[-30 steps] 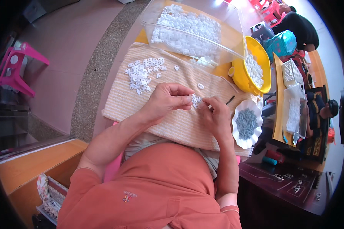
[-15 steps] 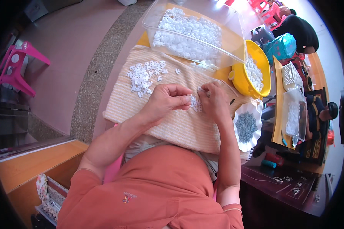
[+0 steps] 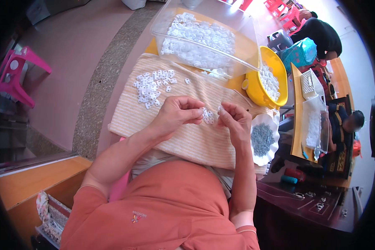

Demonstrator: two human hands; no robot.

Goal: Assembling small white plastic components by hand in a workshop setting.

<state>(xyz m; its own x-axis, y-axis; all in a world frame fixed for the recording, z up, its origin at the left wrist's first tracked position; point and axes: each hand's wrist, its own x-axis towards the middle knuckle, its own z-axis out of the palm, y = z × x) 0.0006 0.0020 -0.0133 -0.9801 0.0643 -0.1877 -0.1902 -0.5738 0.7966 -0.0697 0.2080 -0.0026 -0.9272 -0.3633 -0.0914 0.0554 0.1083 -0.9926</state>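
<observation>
Right hand (image 3: 236,119): thumb and forefinger pinch a small white piece (image 3: 220,108), held at the very tips. Left hand (image 3: 175,115): thumb and forefinger close together; cannot tell whether they grip anything. White cluster (image 3: 208,118) of similar pieces between the hands, just beside the left fingertips, over the striped towel (image 3: 183,139). Larger loose pile (image 3: 148,89) beyond the left hand, well apart from both grips.

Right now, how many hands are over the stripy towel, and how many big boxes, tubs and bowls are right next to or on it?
Hands: 2 (left hand, right hand)
Clear box: 1
Yellow tub: 1
White wavy bowl: 1
Total: 5
</observation>
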